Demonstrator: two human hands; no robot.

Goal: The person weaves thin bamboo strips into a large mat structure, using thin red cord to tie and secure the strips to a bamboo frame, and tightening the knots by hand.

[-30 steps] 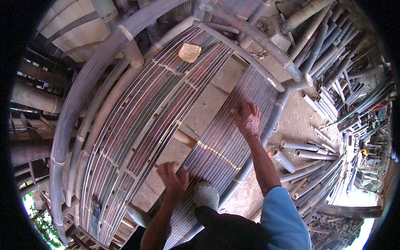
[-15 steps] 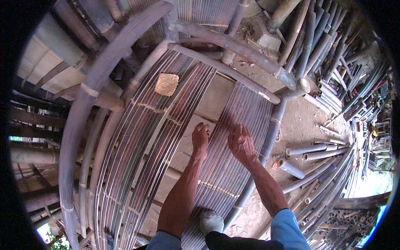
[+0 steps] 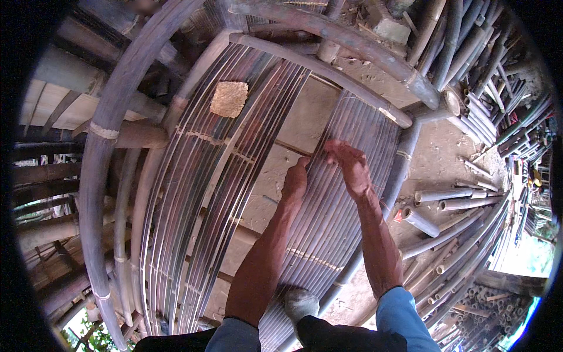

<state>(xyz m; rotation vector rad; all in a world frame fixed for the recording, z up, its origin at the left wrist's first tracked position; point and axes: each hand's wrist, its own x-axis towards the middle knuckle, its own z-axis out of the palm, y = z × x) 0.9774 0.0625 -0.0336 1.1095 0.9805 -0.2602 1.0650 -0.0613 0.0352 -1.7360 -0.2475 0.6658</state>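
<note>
My left hand (image 3: 296,178) is closed at the left edge of a panel of narrow bamboo slats (image 3: 337,214), beside the gap in the frame. Its fingers are mostly hidden, and what they hold cannot be made out. Over the same panel, farther forward and to the right, my right hand (image 3: 353,166) is bent with its fingers drawn together toward the left. Those fingertips are slightly blurred, and any thin thing in them is too small to name. A pale cross-binding (image 3: 316,258) runs over the slats nearer to me. My foot in a grey sock (image 3: 301,305) rests on the panel.
A second slatted panel (image 3: 193,193) lies left of the gap, bearing a tan square woven piece (image 3: 229,98). Thick bamboo poles (image 3: 404,141) frame both panels. Cut bamboo tubes (image 3: 420,221) lie on the ground at right, and more poles (image 3: 463,41) are stacked behind.
Both hands have moved forward along the slatted panel, and the right hand's fingers now reach more to the left. The view has shifted slightly.
</note>
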